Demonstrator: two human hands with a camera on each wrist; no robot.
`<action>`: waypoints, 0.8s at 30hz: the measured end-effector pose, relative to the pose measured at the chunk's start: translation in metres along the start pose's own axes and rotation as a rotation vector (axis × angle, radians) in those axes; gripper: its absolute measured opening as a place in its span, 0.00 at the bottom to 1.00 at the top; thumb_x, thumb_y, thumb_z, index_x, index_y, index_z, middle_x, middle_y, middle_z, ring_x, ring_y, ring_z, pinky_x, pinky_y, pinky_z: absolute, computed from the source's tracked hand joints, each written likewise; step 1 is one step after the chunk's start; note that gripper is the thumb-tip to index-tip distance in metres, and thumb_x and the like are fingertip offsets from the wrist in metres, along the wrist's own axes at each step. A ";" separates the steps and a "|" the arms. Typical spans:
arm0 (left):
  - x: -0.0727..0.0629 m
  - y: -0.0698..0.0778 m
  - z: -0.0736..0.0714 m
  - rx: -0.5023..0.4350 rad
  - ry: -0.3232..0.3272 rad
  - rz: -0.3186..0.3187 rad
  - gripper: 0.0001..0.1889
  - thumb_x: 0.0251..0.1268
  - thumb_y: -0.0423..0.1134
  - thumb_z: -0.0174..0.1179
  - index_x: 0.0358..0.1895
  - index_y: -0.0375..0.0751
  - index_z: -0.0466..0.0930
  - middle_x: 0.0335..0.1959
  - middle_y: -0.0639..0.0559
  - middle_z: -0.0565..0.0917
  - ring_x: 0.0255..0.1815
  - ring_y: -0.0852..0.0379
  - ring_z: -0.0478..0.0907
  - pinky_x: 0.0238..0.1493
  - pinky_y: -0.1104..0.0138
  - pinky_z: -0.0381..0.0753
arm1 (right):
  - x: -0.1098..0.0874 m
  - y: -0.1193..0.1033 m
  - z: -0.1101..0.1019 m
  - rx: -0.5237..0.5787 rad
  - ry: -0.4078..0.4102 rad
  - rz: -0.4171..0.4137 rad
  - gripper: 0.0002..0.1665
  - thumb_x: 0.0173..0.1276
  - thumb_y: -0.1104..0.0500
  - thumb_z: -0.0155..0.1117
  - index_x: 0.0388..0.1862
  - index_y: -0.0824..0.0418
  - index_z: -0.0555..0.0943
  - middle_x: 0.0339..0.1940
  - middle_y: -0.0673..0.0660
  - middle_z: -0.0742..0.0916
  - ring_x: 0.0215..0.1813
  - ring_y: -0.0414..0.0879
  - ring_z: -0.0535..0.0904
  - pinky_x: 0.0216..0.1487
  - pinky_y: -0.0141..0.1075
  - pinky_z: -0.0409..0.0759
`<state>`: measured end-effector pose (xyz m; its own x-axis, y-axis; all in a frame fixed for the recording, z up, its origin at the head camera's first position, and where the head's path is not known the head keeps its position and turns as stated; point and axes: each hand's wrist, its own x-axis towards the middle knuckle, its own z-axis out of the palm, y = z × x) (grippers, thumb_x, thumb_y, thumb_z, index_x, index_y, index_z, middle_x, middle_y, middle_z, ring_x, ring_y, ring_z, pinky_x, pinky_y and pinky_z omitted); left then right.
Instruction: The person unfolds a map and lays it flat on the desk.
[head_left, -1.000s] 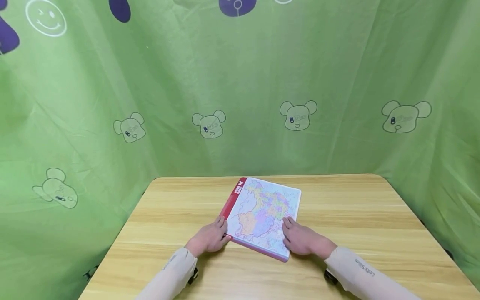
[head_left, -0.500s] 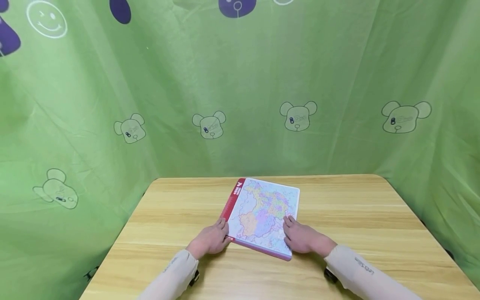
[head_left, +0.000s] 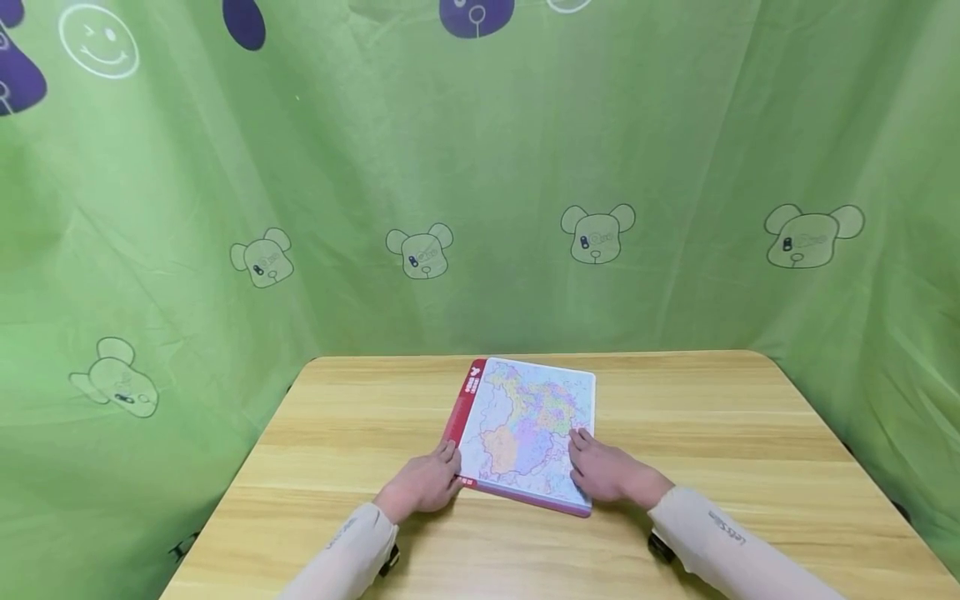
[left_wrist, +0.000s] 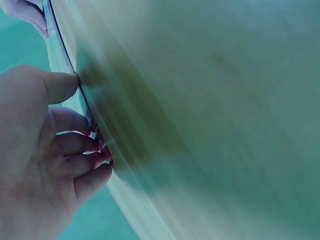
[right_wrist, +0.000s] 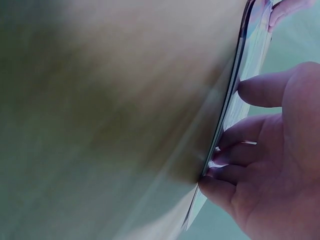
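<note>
A flat rectangular map board [head_left: 525, 433] lies on the table. Its face bears a multicoloured map, with a red strip down the left side. Near the front left corner, my left hand [head_left: 426, 479] holds the left edge, thumb toward the front. My right hand [head_left: 603, 468] is on the opposite edge, at its front half. In the left wrist view the left hand [left_wrist: 40, 135] has bent fingers, their tips at the thin dark edge. The right hand [right_wrist: 280, 155] touches its edge with thumb and bent fingers too. Part of each edge is hidden by the hands.
The wooden table [head_left: 750, 467] extends around the board on all sides. A green curtain [head_left: 517, 308] with bear faces hangs behind and at both sides. Dark wrist straps [head_left: 662, 547] show under the pale sleeves [head_left: 720, 533].
The map board has turned slightly anticlockwise: its far edge has shifted left, and its front right corner has moved right and away. Both hands stay on its edges, the left moving slightly right.
</note>
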<state>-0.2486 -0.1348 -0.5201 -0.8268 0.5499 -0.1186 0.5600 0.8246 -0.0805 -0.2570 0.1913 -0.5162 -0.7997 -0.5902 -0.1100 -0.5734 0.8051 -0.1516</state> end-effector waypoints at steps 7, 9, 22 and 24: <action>-0.001 0.002 0.000 0.003 0.004 0.007 0.29 0.73 0.50 0.45 0.68 0.32 0.64 0.69 0.38 0.63 0.69 0.45 0.60 0.64 0.58 0.68 | 0.000 0.001 -0.003 0.011 -0.007 0.004 0.31 0.74 0.56 0.47 0.63 0.82 0.63 0.68 0.78 0.61 0.70 0.70 0.53 0.69 0.55 0.56; -0.002 0.003 -0.001 0.000 0.003 0.010 0.29 0.73 0.50 0.45 0.68 0.33 0.63 0.70 0.39 0.63 0.70 0.45 0.60 0.64 0.58 0.67 | 0.001 0.003 -0.003 0.015 -0.011 0.004 0.31 0.74 0.57 0.47 0.64 0.82 0.62 0.68 0.78 0.61 0.70 0.70 0.53 0.69 0.55 0.57; -0.006 0.004 -0.002 0.003 0.037 0.067 0.24 0.72 0.45 0.47 0.66 0.34 0.67 0.68 0.39 0.66 0.69 0.47 0.62 0.64 0.59 0.68 | 0.004 0.007 -0.005 0.039 -0.020 0.007 0.31 0.73 0.58 0.48 0.64 0.82 0.63 0.68 0.78 0.61 0.70 0.70 0.53 0.69 0.55 0.56; -0.006 0.005 -0.002 0.004 0.041 0.073 0.24 0.72 0.44 0.47 0.65 0.34 0.67 0.68 0.39 0.66 0.68 0.47 0.63 0.64 0.59 0.68 | 0.005 0.008 -0.006 0.040 -0.017 0.001 0.30 0.73 0.58 0.48 0.63 0.82 0.63 0.68 0.79 0.61 0.70 0.71 0.53 0.69 0.56 0.56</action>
<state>-0.2412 -0.1341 -0.5175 -0.7854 0.6134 -0.0832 0.6187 0.7818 -0.0768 -0.2671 0.1950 -0.5125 -0.7972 -0.5903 -0.1267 -0.5645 0.8032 -0.1903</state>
